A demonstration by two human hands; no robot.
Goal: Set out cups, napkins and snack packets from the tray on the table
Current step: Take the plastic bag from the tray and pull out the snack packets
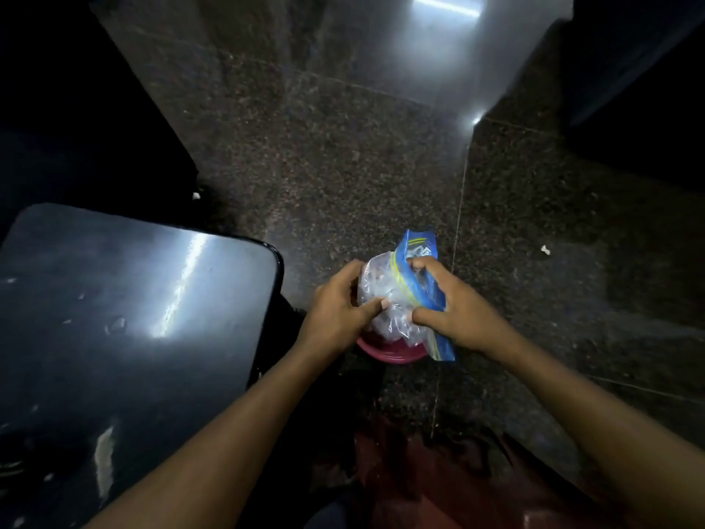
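Note:
A clear plastic bag with a blue strip and yellow seal line is held over the floor, to the right of the dark table. Its contents look like clear plastic items; I cannot tell exactly what they are. My left hand grips the bag's left side, thumb pressed across the front. My right hand clutches the blue strip on the right side. Beneath the bag sits a pink round bowl or tray, mostly hidden by the bag and my hands.
The glossy dark table with a rounded corner fills the lower left, with small specks on it. Speckled granite floor spreads ahead. Dark furniture stands at the far left and far right. Small white scraps lie on the floor.

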